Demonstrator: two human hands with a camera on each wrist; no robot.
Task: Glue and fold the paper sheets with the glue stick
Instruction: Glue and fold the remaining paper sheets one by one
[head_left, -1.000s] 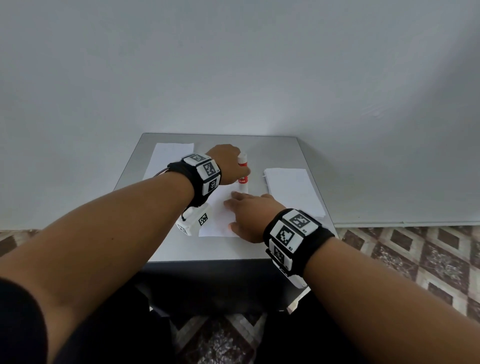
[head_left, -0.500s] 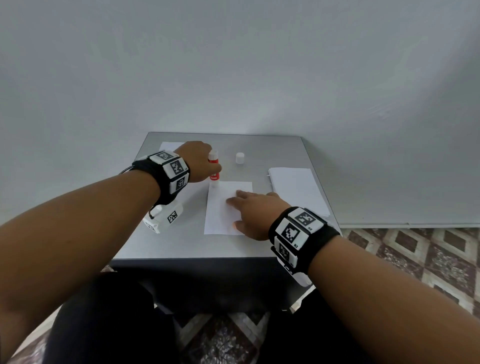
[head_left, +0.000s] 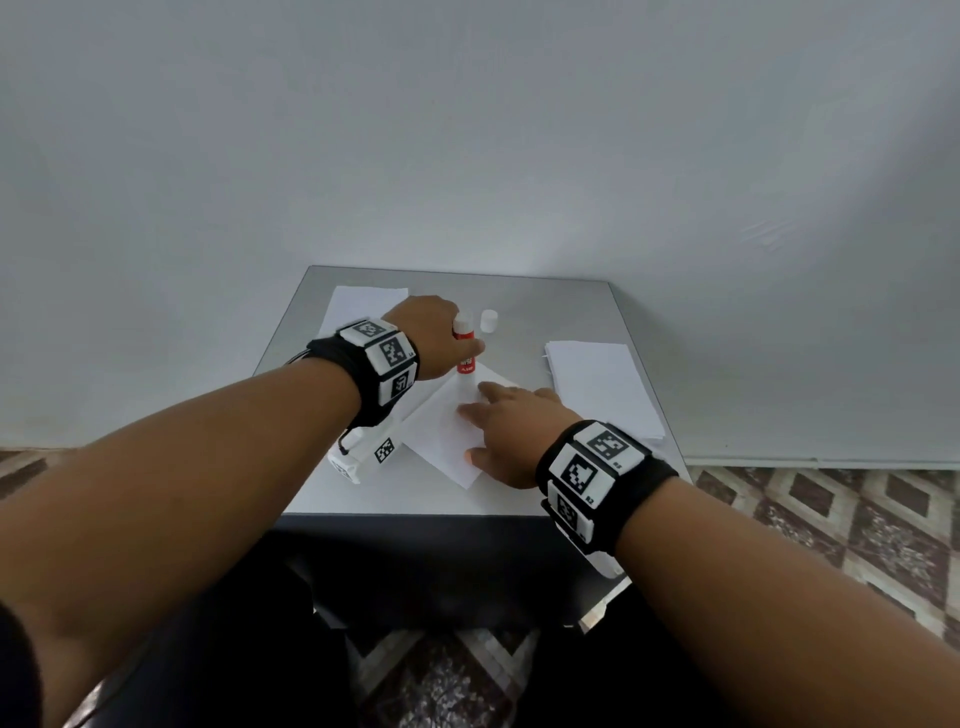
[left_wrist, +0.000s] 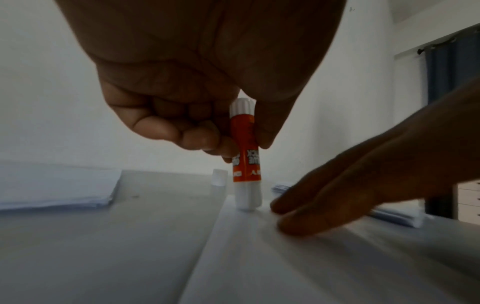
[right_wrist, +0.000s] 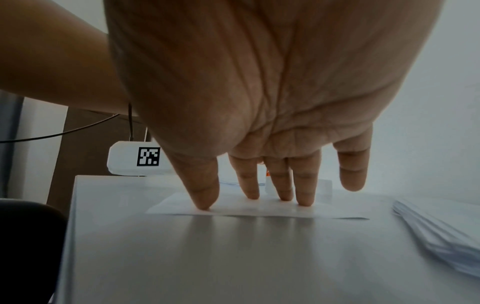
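Observation:
A single white paper sheet (head_left: 441, 431) lies turned at an angle in the middle of the grey table (head_left: 571, 306). My left hand (head_left: 441, 338) grips a red and white glue stick (head_left: 466, 353) upright, its open end pressed down on the sheet's far part (left_wrist: 245, 207). The stick's body (left_wrist: 245, 156) is pinched between thumb and curled fingers. My right hand (head_left: 514, 431) lies flat on the sheet (right_wrist: 259, 209), with straight fingertips (right_wrist: 205, 203) pressing it down just right of the stick.
The glue stick's white cap (head_left: 489, 320) stands on the table behind the stick. One stack of paper (head_left: 602, 384) lies at the right, another (head_left: 363, 306) at the far left. A white tagged device (head_left: 369, 452) hangs under my left wrist.
The sheet has turned from square to angled under my right hand. My left hand brought the glue stick from the sheet's far left edge rightward onto the sheet.

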